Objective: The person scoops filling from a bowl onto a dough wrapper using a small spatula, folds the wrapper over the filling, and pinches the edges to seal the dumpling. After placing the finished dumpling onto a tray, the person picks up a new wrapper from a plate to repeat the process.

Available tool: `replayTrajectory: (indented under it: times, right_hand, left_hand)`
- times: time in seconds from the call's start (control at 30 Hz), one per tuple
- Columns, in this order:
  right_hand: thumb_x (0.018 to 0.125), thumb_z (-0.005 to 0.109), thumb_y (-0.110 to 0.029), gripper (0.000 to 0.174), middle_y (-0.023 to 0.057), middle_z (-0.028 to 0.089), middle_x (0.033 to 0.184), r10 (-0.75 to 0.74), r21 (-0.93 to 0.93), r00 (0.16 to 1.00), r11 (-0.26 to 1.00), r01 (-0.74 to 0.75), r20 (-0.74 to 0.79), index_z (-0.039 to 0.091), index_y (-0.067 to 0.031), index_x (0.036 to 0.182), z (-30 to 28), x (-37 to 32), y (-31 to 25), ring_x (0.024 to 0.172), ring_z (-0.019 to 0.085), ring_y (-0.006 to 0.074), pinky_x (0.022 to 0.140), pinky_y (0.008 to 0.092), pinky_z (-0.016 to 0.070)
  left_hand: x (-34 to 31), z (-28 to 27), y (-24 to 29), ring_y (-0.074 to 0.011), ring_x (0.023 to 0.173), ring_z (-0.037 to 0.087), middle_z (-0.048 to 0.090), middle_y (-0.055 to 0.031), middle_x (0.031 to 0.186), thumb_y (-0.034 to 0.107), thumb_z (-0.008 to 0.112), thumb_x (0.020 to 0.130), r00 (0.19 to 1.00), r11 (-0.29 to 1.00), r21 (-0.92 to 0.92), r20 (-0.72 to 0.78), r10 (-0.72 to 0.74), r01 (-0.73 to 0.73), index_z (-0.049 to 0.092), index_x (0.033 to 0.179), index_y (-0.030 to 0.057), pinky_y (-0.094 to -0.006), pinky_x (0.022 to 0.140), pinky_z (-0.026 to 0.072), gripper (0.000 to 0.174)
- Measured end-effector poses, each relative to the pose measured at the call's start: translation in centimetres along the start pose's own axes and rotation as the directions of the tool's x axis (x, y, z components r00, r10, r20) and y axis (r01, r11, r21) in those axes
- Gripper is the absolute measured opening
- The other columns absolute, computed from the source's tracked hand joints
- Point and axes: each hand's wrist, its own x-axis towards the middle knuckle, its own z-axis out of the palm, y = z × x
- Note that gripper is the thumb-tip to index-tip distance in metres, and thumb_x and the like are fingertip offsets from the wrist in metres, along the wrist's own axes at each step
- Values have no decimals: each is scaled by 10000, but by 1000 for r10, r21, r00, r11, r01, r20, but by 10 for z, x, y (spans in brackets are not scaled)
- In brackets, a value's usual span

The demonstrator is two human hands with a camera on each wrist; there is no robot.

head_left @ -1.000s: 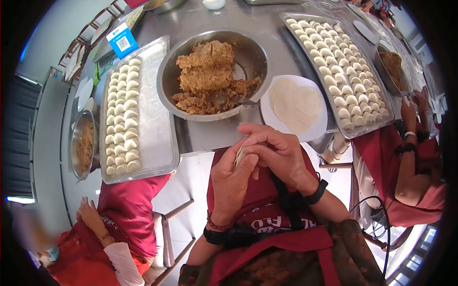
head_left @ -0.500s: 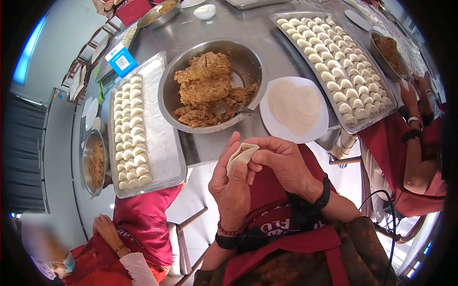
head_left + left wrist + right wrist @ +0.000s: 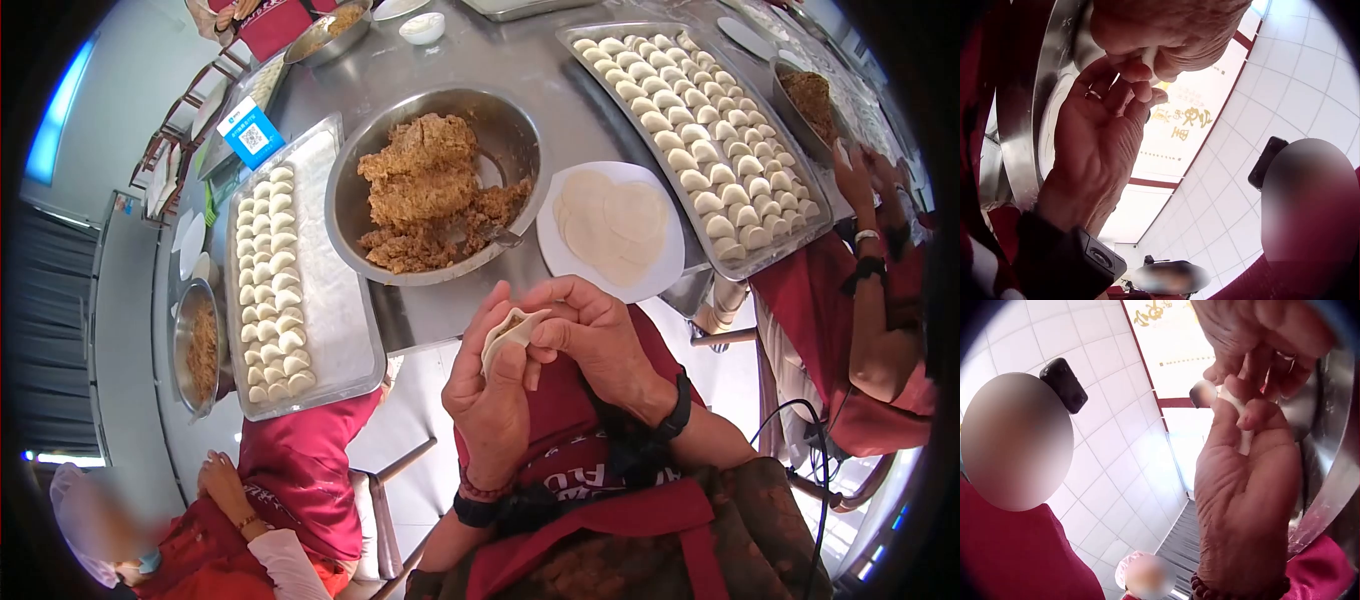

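Note:
A half-folded dumpling (image 3: 505,335) with brown filling showing in its open top is between both hands in the head view. My left hand (image 3: 488,400) holds it from the left, thumb on the near side and fingers behind. My right hand (image 3: 610,355) pinches the dumpling's right end between thumb and fingers. In the left wrist view only a pale sliver of the dough wrapper (image 3: 1149,57) shows among the fingers. From the right wrist, the wrapper (image 3: 1245,442) appears between the left thumb and fingers, mostly hidden.
Beyond my hands are a steel bowl (image 3: 340,215) of brown filling with a spoon handle (image 3: 503,237) and a white plate (image 3: 665,270) of round wrappers (image 3: 610,225). Trays of dumplings lie left (image 3: 335,330) and right (image 3: 738,262). People sit at both sides.
Both hands have come from being closed together over the wrapper to holding it tilted with its filling visible. The right fingers now pinch its right end. The head view has shifted slightly.

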Motion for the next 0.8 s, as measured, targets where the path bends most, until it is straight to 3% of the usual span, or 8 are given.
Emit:
replayTrajectory:
  times: [0.03, 0.23, 0.3, 0.4, 0.57, 0.63, 0.73, 0.8]
  right_hand:
    - [937, 640, -30, 127, 79, 649, 863, 2, 3, 1000, 1000, -2, 19, 619, 36, 1044, -1, -1, 0, 713, 609, 114, 625, 281, 576]
    - [937, 629, -14, 95, 73, 622, 813, -31, -52, 998, 998, 33, 55, 615, 35, 1017, -12, -2, 5, 691, 604, 120, 614, 284, 578]
    - [939, 626, -17, 101, 85, 628, 842, -45, -39, 998, 998, 47, 46, 618, 39, 1023, -9, -2, 3, 675, 603, 119, 610, 280, 574]
    - [943, 619, -20, 113, 122, 646, 965, -95, -104, 995, 990, 91, -32, 624, 45, 1035, -4, 0, 3, 660, 605, 119, 605, 271, 563]
    - [943, 615, -22, 112, 196, 597, 1265, 141, -143, 990, 980, -137, 21, 642, 46, 1027, -10, -2, -12, 655, 608, 116, 599, 250, 546]
    - [944, 619, -33, 129, 213, 572, 1318, 122, -124, 991, 986, -116, 45, 648, 50, 1038, -13, -3, -12, 653, 604, 114, 596, 247, 543]
    - [946, 627, -51, 147, 221, 561, 1330, 4, -89, 997, 996, 3, 77, 654, 59, 1040, -22, -4, 1, 645, 606, 113, 593, 246, 539]
    - [945, 634, -62, 157, 200, 614, 1232, -17, -76, 998, 997, 22, 64, 648, 54, 1050, -20, -5, 3, 641, 609, 109, 590, 246, 536]
  left_hand:
    - [-1, 1, 0, -140, 982, 619, 497, -188, 1431, 199, 670, 951, 1000, 1000, 23, -20, 8, -7, 531, 1335, -52, -231, 743, 533, 479]
    - [0, 0, -2, -143, 852, 640, 613, -169, 1259, 187, 656, 961, 998, 996, 84, 65, 24, -30, 546, 1310, -56, -224, 643, 480, 439]
    - [-3, -4, -1, -146, 847, 643, 639, -166, 1196, 184, 650, 965, 998, 993, 117, 56, -38, 31, 542, 1314, -56, -224, 641, 483, 437]
    - [-5, -4, -1, -147, 827, 642, 669, -149, 1087, 178, 641, 970, 995, 991, 107, 56, -83, 77, 502, 1356, -56, -223, 630, 481, 472]
    - [-3, 5, 4, -150, 801, 643, 673, -127, 1002, 185, 636, 975, 993, 983, 153, 37, -113, 106, 399, 1443, -54, -225, 624, 481, 577]
    - [-2, -4, 1, -151, 798, 645, 672, -123, 992, 195, 637, 975, 985, 974, 191, 96, -141, 121, 374, 1460, -52, -226, 629, 483, 605]
    - [-3, -4, 0, -146, 812, 643, 674, -115, 971, 205, 635, 976, 982, 978, 159, 106, -154, 136, 380, 1457, -55, -225, 643, 485, 604]
    - [-3, -2, -2, -146, 822, 640, 674, -115, 981, 210, 630, 979, 986, 977, 174, 92, -140, 122, 378, 1458, -55, -229, 655, 487, 603]
